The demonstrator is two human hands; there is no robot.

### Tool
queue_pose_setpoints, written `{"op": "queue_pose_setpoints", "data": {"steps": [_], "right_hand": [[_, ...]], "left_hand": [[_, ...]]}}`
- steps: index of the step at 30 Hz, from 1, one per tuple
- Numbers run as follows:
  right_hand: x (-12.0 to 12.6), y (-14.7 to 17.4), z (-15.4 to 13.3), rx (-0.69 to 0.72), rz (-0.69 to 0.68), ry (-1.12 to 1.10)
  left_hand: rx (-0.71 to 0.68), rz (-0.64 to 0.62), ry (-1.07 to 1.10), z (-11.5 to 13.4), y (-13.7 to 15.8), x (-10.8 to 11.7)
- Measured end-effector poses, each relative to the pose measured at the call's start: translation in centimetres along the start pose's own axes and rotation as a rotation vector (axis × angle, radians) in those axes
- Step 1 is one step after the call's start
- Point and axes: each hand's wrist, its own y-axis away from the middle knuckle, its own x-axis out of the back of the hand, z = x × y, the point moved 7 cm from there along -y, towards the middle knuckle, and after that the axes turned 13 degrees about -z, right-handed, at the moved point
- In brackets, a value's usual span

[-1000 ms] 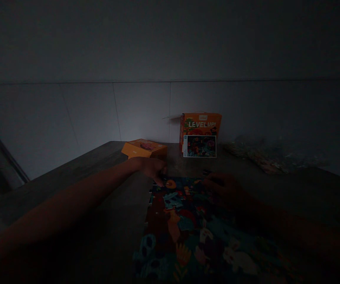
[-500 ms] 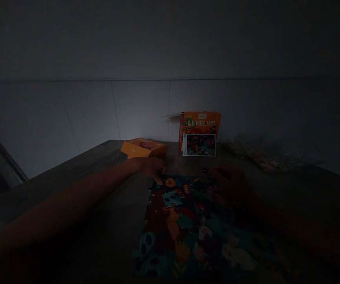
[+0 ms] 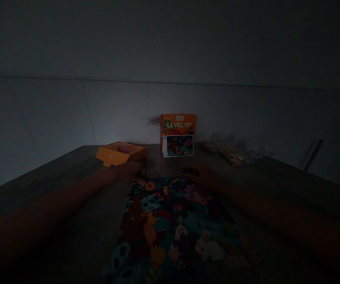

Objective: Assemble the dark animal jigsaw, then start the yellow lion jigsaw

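A jigsaw puzzle [image 3: 164,228] with colourful animals and plants lies assembled on the table before me. At its far left corner rests my left hand [image 3: 131,172]; its thumb touches the puzzle and stands apart from the curled fingers. My right hand [image 3: 203,175] is at the far edge, right of the middle. Its fingers close on a small dark puzzle piece [image 3: 185,171] just beyond the puzzle. Dim light blurs the fingertips.
An orange box [image 3: 121,152] lies open behind my left hand. Upright at the back stands an orange "LEVEL UP!" box [image 3: 178,122], a picture card [image 3: 178,146] leaning on it. Crumpled clear plastic bags [image 3: 237,150] lie right of it, before the pale wall [image 3: 122,110].
The view has turned right, shifting everything left in the picture. My right hand has come off the puzzle's right part to the dark piece. My left hand stays at the corner.
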Motion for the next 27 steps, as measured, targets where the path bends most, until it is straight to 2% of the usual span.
{"op": "queue_pose_setpoints", "data": {"steps": [3, 5, 8, 11, 19, 21, 25, 27], "right_hand": [[-0.4, 0.4, -1.2, 0.049, -0.021, 0.096], [-0.5, 0.6, -1.5, 0.059, -0.018, 0.134], [-0.5, 0.6, -1.6, 0.067, -0.016, 0.165], [-0.7, 0.5, -1.5, 0.082, -0.016, 0.192], [-0.6, 0.8, -2.0, 0.156, 0.022, 0.253], [-0.2, 1.5, -3.2, 0.275, 0.074, 0.245], [0.3, 3.6, -6.6, 0.596, 0.151, 0.244], [0.2, 4.3, -7.7, 0.661, 0.132, 0.267]], "left_hand": [[-0.053, 0.005, -0.021, 2.3, 1.3, 1.1], [-0.140, -0.048, -0.008, 4.6, 2.1, 1.3], [-0.274, -0.162, 0.003, 7.9, 3.0, 0.5], [-0.346, -0.231, -0.031, 9.5, 3.1, -0.8], [-0.318, -0.232, -0.060, 8.9, 2.4, -1.2], [-0.291, -0.243, -0.079, 8.6, 2.3, -1.4], [-0.246, -0.254, -0.101, 8.2, 2.6, -1.1], [-0.212, -0.258, -0.100, 8.0, 3.2, -0.6]]}}
